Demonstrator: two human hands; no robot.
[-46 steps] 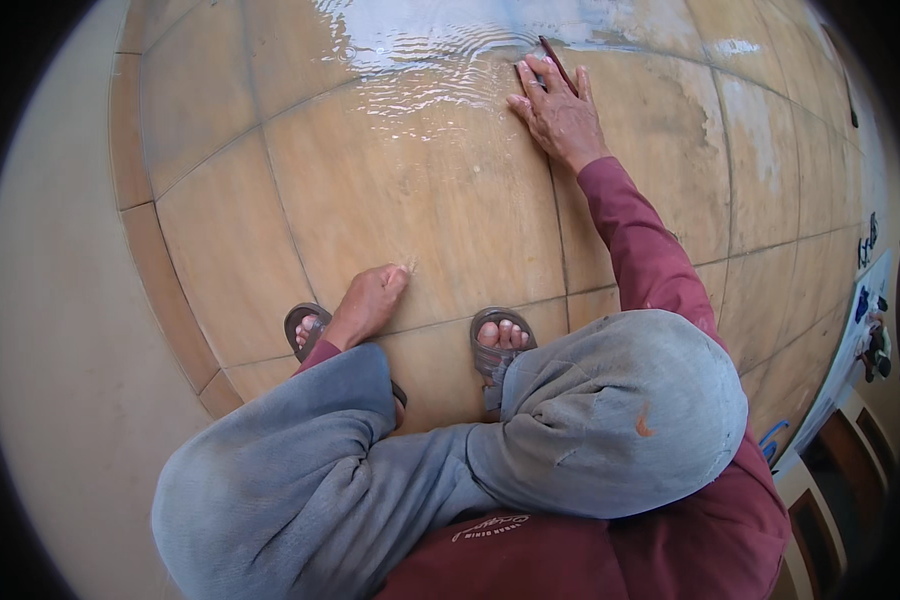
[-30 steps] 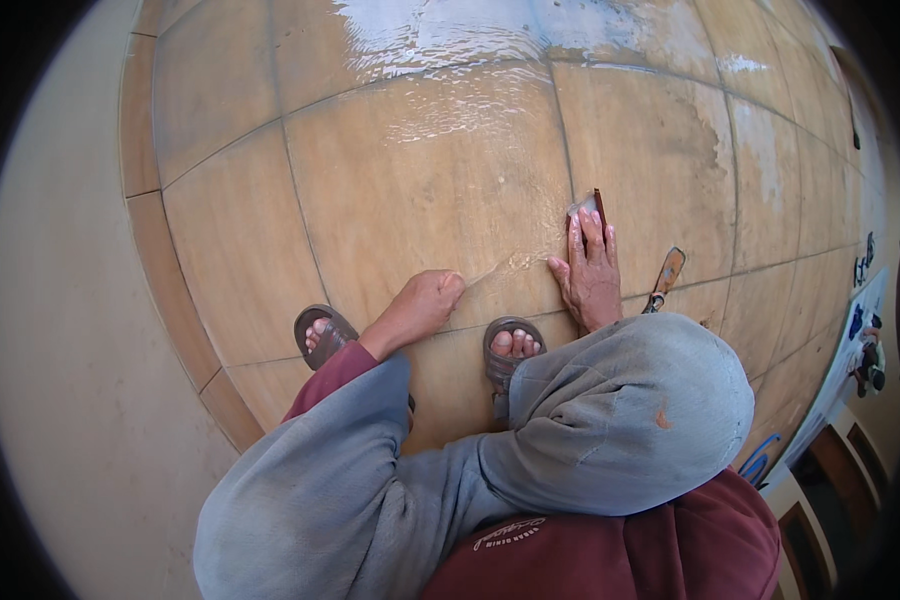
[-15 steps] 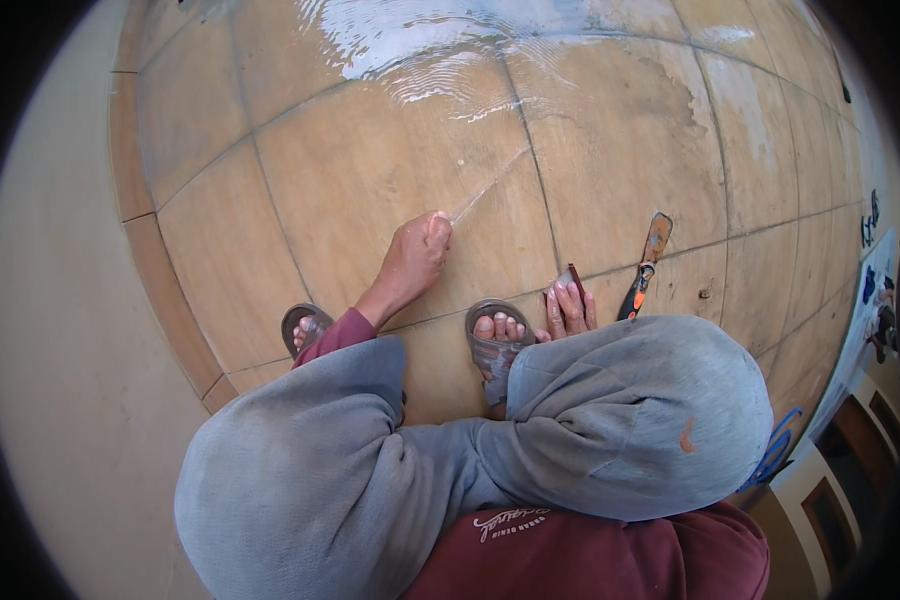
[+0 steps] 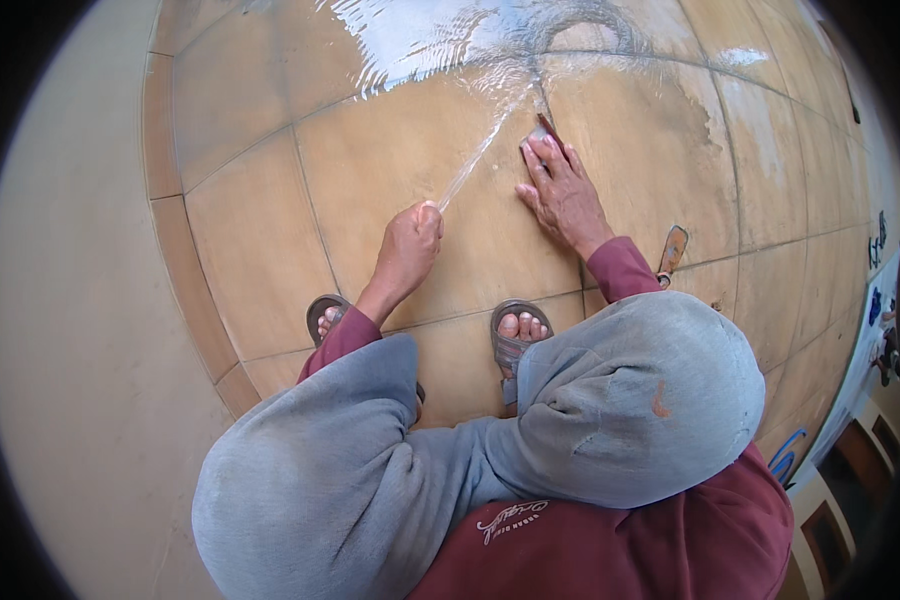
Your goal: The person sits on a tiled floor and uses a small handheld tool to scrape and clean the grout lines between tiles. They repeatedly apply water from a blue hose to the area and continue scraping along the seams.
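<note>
My left hand [image 4: 408, 245] is closed in a fist, and a jet of water [image 4: 475, 160] shoots from it forward and right onto the tiles. What it grips is hidden in the fist; the jet suggests a hose end. Ahead and to the right, my right hand [image 4: 564, 195] lies over a small flat piece with a dark red edge [image 4: 546, 126], fingers pressing it to the tiles. Most of that piece is covered, so its kind cannot be told. A scraper [image 4: 674, 250] with a rusty blade lies right of my right forearm, its handle hidden behind my knee.
Tan floor tiles [image 4: 390, 150] with dark joints spread ahead. A sheet of rippling water [image 4: 430, 40] covers the far part. A raised tile border [image 4: 185, 270] and a pale surface run along the left. A blue hose [image 4: 787, 455] lies at the right behind my knee.
My right hand has moved forward from beside my right foot, carrying the red-edged piece to the tiles near the water. The jet is thicker and reaches farther; the scraper's handle is now hidden.
</note>
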